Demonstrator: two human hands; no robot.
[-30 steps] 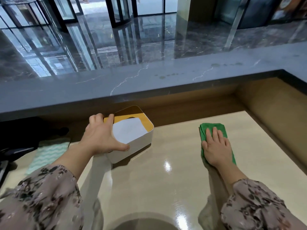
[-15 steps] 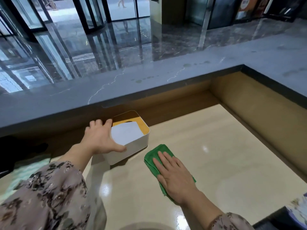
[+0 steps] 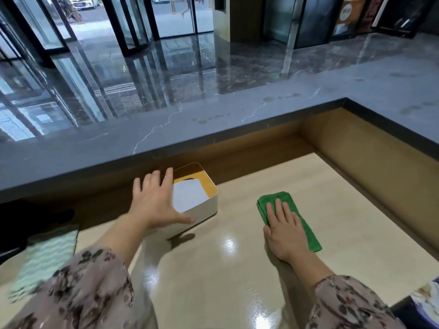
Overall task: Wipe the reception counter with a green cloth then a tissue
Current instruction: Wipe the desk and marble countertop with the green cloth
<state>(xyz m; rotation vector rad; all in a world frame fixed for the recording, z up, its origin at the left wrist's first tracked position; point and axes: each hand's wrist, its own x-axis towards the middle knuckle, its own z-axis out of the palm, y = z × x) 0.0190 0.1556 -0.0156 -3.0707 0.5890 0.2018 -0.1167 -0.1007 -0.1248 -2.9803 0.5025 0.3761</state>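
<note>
Head view | left hand (image 3: 154, 205) splayed, fingers straight, steadying white rectangular tissue box (image 3: 204, 211) at frame centre | right hand (image 3: 283, 233), well apart, flat on folded green cloth (image 3: 276, 198) on glossy beige counter (image 3: 344, 222), right of centre | risk: a leftward stroke could knock the box; cloth could bunch and streak

Building lobby, reception desk: raised grey stone ledge (image 3: 213, 129) wraps a lower beige worktop (image 3: 344, 210). Beyond it, polished marble floor (image 3: 190, 74), glass entrance doors (image 3: 175, 15), car (image 3: 83, 1) outside.
</note>
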